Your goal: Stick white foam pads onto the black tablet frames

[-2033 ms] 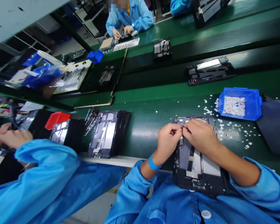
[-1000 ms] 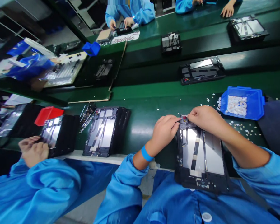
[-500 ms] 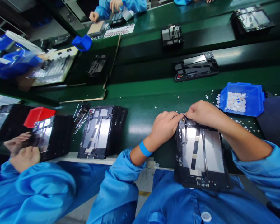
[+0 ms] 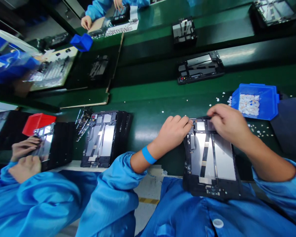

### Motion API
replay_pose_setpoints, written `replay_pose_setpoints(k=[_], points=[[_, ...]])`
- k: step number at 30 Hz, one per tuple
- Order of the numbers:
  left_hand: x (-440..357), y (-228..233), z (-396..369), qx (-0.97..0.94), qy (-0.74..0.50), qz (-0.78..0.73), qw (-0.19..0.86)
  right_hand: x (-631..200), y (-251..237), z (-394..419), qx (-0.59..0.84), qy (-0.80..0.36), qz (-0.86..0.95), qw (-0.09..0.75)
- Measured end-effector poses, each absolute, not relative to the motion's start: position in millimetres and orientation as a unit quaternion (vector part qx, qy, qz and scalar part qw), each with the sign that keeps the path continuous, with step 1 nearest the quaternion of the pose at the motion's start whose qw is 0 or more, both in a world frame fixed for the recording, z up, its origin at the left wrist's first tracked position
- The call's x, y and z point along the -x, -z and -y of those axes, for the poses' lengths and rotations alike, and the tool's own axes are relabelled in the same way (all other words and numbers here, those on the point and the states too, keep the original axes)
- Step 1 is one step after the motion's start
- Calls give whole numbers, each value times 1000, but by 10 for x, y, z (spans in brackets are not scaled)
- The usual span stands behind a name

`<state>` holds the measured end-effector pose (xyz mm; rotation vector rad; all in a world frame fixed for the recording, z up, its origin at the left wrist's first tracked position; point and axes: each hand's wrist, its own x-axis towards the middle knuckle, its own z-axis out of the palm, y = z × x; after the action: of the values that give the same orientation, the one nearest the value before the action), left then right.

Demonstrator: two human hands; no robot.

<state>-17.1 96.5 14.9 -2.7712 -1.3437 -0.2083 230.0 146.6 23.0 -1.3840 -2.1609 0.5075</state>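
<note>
Head view. The tablet frame [image 4: 212, 158] lies on the near edge of the green worktop [image 4: 153, 108], its long axis running straight away from the person, near end overhanging toward the lap. Both hands work at its far short edge. The left hand [image 4: 171, 133], fingers curled and close together, touches the far-left corner from the left side. The right hand [image 4: 228, 125] lies over the far-right part of the frame, fingers pinched narrow; whether they grip a small part cannot be told. A blue tray [image 4: 255, 100] of white bits stands just beyond the right hand; 1 stack of frames [image 4: 106, 138] lies well to the left.
</note>
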Motion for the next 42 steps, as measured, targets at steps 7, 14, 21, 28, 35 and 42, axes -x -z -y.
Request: replay_pose_setpoints(k=[7,14,21,28,35,42], points=[[309,-79,-903,879,110,463,-28,-2440,-118,-1169,378,-36,909,171],[294,-77,-812,887,97,451,11,-2158,-60,-1149,310,44,942,119],[234,-171,-786,899,40,431,63,-2502,-223,-1070,364,-127,882,271],[177,-318,-793,915,18,389,105,-3347,-154,-199,628,-192,374,655],[242,-235,-939,917,74,377,104,-4304,254,74,654,-260,104,702],[208,-291,-918,915,43,386,110,-4603,361,-202,646,-341,66,679]])
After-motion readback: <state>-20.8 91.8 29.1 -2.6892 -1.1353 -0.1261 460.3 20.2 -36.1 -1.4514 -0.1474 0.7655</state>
